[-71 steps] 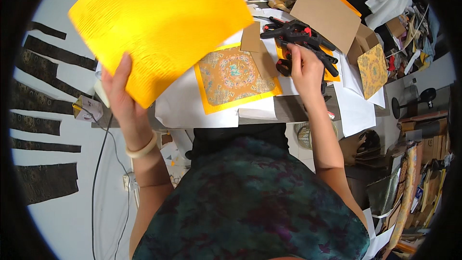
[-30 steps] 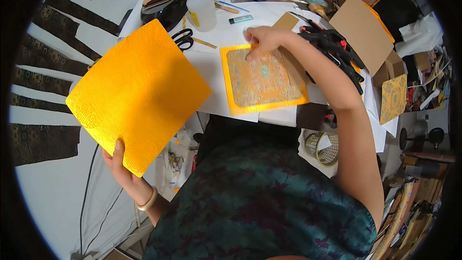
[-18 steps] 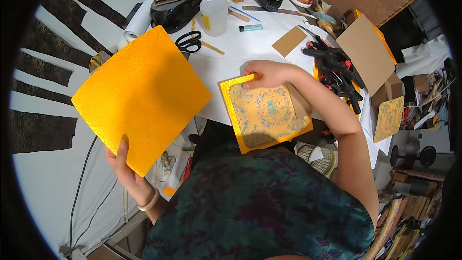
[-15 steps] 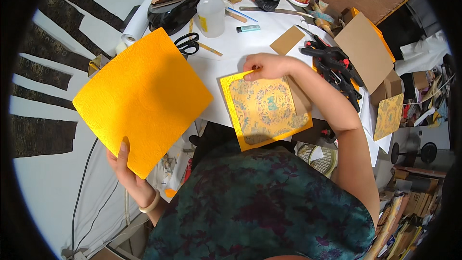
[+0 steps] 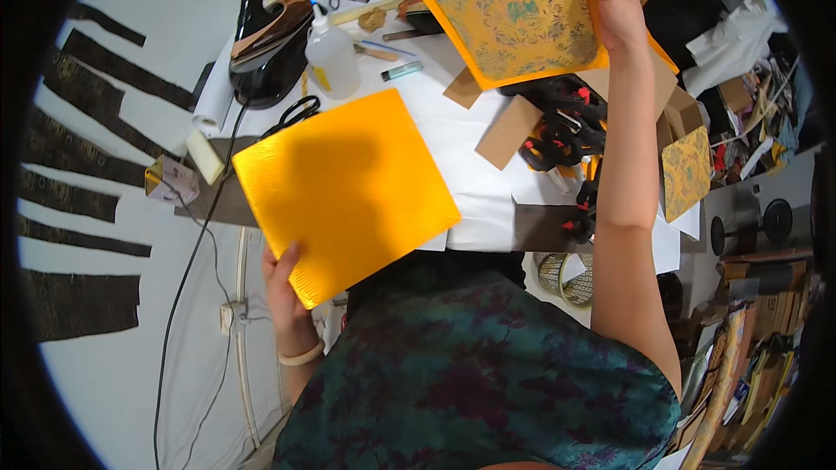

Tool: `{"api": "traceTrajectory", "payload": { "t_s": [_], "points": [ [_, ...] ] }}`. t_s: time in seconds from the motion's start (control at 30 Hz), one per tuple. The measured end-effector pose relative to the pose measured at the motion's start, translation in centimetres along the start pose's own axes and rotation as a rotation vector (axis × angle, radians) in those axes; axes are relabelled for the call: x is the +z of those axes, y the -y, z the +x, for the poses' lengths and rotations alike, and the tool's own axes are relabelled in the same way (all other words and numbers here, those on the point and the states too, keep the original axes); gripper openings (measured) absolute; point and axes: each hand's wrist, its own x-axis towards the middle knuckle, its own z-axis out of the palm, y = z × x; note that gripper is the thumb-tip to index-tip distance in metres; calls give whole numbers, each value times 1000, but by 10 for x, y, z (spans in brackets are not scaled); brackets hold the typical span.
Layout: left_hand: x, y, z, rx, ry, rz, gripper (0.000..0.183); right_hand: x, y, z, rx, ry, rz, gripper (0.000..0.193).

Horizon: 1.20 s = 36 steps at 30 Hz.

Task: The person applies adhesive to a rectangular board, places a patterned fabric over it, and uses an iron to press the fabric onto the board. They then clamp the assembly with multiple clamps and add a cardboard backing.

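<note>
My left hand (image 5: pixel 282 285) grips a plain golden-yellow square panel (image 5: pixel 348 196) by its near left edge, the thumb on the upper face. The panel is tilted and held over the table's near edge. Farther off and to the right, my right hand (image 5: pixel 615 5) pinches the right edge of a second panel (image 5: pixel 515 19), which has floral-patterned fabric in its middle and a yellow border. It is held up above the table, and its far edge runs up to the picture's rim. Black spring clamps (image 5: pixel 566 126) with red tips lie below it, beside a brown cardboard piece (image 5: pixel 509 132).
On the white-covered table (image 5: pixel 461 183) are a black iron (image 5: pixel 261 52), a squeeze bottle (image 5: pixel 333 57), black-handled scissors (image 5: pixel 296 113) and a turquoise-cased small tool (image 5: pixel 401 70). A patterned piece (image 5: pixel 686 172) stands at the right. Dark fabric strips (image 5: pixel 78 305) hang at the left.
My right hand has lifted the patterned panel off the table and carried it away from me to the right. The plain yellow panel has shifted right in my left hand.
</note>
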Motion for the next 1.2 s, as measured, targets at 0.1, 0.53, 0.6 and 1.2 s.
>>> {"api": "traceTrajectory", "payload": {
  "t_s": [0.1, 0.53, 0.6, 1.2],
  "points": [
    [30, 26, 22, -103, 34, -27, 34, 1, 5, -21, 78, -129, 76, 21],
    [90, 37, 64, 205, 266, 511, 51, 127, -32, -171, 830, -219, 841, 29],
    [119, 32, 60, -225, 359, -55, 53, 142, -32, -180, 801, -216, 739, 27],
    [106, 58, 65, -295, 248, -51, 35, -343, -115, -99, 483, -1113, -728, 24]
  ]
}}
